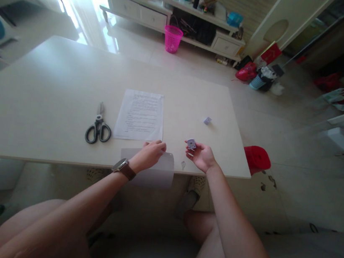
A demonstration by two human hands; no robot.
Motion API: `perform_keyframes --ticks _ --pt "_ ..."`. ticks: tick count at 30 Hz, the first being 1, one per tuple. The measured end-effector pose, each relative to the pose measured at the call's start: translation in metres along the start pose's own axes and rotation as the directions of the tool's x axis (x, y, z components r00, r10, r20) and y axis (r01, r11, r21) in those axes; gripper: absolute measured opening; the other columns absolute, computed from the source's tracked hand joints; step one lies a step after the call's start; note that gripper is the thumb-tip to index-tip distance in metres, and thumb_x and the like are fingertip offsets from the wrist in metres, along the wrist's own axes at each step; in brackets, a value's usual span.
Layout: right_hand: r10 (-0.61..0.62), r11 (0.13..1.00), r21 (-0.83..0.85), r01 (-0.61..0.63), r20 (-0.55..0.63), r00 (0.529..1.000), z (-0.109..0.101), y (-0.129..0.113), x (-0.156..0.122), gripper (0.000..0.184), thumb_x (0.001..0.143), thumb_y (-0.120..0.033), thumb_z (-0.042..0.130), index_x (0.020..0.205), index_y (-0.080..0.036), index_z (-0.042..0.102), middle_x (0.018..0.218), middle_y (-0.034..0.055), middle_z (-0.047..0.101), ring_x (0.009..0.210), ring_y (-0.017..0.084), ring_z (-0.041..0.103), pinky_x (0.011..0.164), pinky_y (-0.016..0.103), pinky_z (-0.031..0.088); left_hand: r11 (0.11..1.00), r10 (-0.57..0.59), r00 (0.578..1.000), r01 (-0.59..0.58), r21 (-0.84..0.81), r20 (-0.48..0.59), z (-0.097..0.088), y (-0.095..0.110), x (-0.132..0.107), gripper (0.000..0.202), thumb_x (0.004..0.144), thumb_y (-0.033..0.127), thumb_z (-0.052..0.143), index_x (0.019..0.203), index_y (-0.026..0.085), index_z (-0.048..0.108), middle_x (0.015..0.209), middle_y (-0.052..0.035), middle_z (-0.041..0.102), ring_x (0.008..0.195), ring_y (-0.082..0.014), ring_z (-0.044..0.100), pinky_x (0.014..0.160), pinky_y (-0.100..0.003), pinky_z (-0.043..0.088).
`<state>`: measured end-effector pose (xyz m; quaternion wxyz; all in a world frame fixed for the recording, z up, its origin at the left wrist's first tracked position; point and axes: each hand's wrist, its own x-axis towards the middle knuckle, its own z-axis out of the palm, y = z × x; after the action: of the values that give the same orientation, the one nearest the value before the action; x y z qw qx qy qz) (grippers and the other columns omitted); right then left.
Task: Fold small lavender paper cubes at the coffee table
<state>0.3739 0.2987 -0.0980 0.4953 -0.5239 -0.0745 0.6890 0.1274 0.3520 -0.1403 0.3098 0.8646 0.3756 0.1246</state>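
My left hand [150, 153], a watch on its wrist, rests with curled fingers on a translucent sheet [156, 173] that hangs over the table's near edge; the fingers seem to pinch its top edge. My right hand [202, 155] is raised palm-up just above the table and holds a small folded paper piece [191, 144] at its fingertips. A printed paper sheet [141, 115] lies flat just beyond my left hand. Black-handled scissors [98, 128] lie shut to the left of that sheet. Another small folded paper piece [207, 120] sits on the table beyond my right hand.
The white table [52, 100] fills the middle of the view. A tiny scrap [183, 164] lies near its front edge. A red stool [257, 158] stands by the right corner. A pink basket [172, 38] and a low cabinet [149, 14] are across the floor.
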Motion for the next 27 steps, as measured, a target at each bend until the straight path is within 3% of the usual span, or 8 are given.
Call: perform_keyframes --ticks 7,13,22,24,27 --pt "-0.039 0.999 -0.023 0.038 -0.039 0.998 -0.002 0.003 0.005 0.021 0.089 -0.022 0.049 0.09 -0.016 0.069 0.076 0.0053 0.067 0.069 0.015 0.061 0.067 0.028 0.048 1.0 0.007 1.0 -0.007 0.005 0.001 0.002 -0.002 0.0 0.012 0.09 0.015 0.048 0.096 0.023 0.055 0.102 -0.0041 0.064 0.103 -0.024 0.06 0.09 -0.041 0.035" --pt "-0.176 0.955 -0.256 0.148 -0.087 0.981 -0.004 0.014 0.015 0.004 0.087 -0.018 0.057 0.085 -0.018 0.06 0.075 0.0011 0.065 0.065 0.012 0.06 0.066 0.024 0.047 1.0 0.01 1.0 -0.01 0.011 0.008 0.001 -0.001 0.0 0.012 0.09 0.015 0.048 0.095 0.023 0.055 0.101 -0.0046 0.064 0.103 -0.0245 0.06 0.09 -0.041 0.036" --pt "-0.131 0.847 -0.529 0.057 -0.103 0.986 0.003 0.028 0.023 0.004 0.088 -0.016 0.056 0.089 -0.019 0.053 0.082 0.0044 0.07 0.059 0.011 0.06 0.061 0.024 0.048 1.0 0.005 1.0 -0.005 0.012 0.011 0.0 0.001 -0.001 0.012 0.089 0.015 0.048 0.094 0.023 0.056 0.101 -0.0044 0.064 0.104 -0.0245 0.06 0.09 -0.041 0.036" --pt "-0.209 0.844 -0.523 0.119 -0.116 0.971 0.005 0.028 0.025 0.006 0.087 -0.018 0.057 0.09 -0.019 0.052 0.088 0.0039 0.069 0.063 0.012 0.062 0.063 0.025 0.05 1.0 0.001 1.0 -0.001 0.01 0.012 0.0 0.001 -0.001 0.012 0.089 0.015 0.048 0.094 0.023 0.056 0.101 -0.0044 0.064 0.104 -0.0243 0.06 0.091 -0.041 0.036" --pt "-0.412 0.82 -0.479 0.315 -0.111 0.905 0.005 0.025 0.027 0.01 0.088 -0.025 0.058 0.095 -0.022 0.051 0.1 0.0017 0.065 0.07 0.011 0.065 0.071 0.027 0.054 1.0 0.005 1.0 -0.005 0.003 0.019 0.0 0.001 -0.001 0.012 0.089 0.016 0.048 0.094 0.023 0.056 0.102 -0.0049 0.064 0.104 -0.0243 0.06 0.091 -0.041 0.037"
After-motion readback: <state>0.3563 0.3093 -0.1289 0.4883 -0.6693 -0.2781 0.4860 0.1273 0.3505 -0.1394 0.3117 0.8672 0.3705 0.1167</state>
